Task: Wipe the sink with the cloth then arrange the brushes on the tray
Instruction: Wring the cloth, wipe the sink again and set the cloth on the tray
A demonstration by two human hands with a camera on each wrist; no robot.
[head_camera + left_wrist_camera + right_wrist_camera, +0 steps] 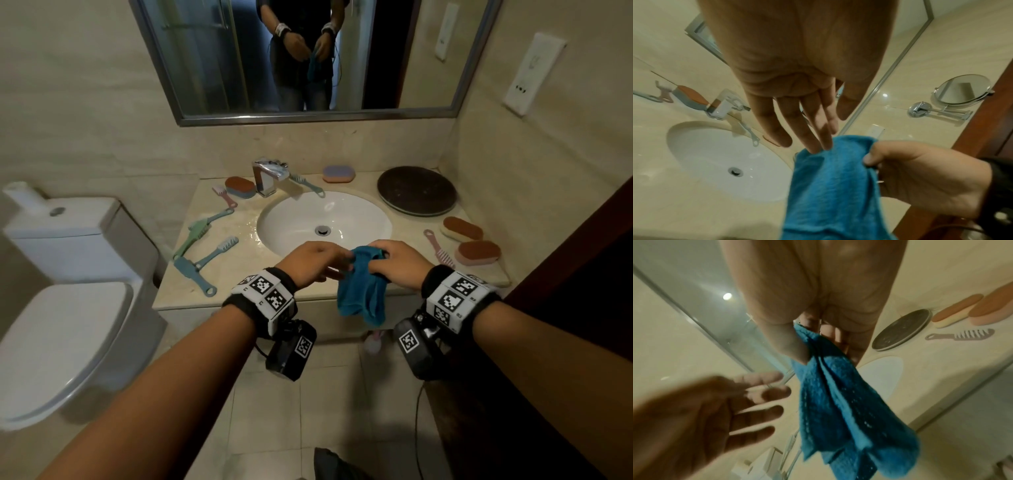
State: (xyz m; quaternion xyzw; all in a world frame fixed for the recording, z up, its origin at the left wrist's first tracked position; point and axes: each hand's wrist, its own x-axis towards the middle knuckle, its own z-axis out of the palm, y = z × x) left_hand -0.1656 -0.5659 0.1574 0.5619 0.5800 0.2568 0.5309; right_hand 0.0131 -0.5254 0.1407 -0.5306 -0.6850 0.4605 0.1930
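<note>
A: What has the cloth (361,289)?

B: The right hand (397,262), just right of centre in the head view. Its thumb and fingers pinch the top edge, and the rest hangs down over the front of the counter (239,291).

A: And the left hand (313,262)?

B: Left of the cloth, fingers straight and spread, holding nothing. In the left wrist view two fingertips (826,144) touch the cloth's upper edge.

A: Where is the sink (308,219)?

B: Centre frame, just above both hands, white, with the drain (322,230) in the middle and the tap (269,176) above it.

A: The tray?

B: The dark round tray (417,190) sits on the counter at the upper right of the sink, nothing on it.

A: Brushes?

B: Scattered. A green brush (195,233) and two blue ones lie at the left. A pink brush (439,249) lies at the right beside two oval scrubbers. A blue brush (307,185) lies by the tap.
</note>
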